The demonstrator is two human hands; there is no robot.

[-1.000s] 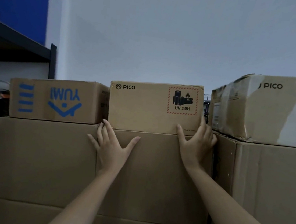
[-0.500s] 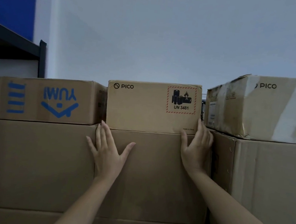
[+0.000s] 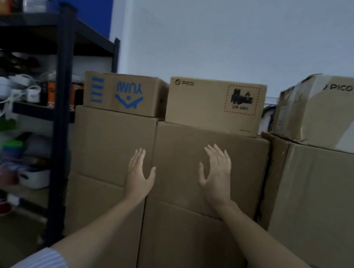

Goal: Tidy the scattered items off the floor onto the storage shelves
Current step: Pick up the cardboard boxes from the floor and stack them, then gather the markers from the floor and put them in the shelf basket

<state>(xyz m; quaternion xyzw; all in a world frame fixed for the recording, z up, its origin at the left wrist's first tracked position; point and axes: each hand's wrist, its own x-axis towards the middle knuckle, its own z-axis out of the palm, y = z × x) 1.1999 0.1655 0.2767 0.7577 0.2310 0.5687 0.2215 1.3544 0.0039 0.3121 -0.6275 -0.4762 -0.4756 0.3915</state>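
Your left hand (image 3: 139, 174) and right hand (image 3: 216, 173): both released, fingers straight, holding nothing, raised before big plain carton (image 3: 209, 170). PICO box (image 3: 215, 107) sits on that carton's top, at front edge, clear of your hands. YUMI box (image 3: 124, 93) just beside it at left. Black shelving (image 3: 60, 99) at left, cluttered.
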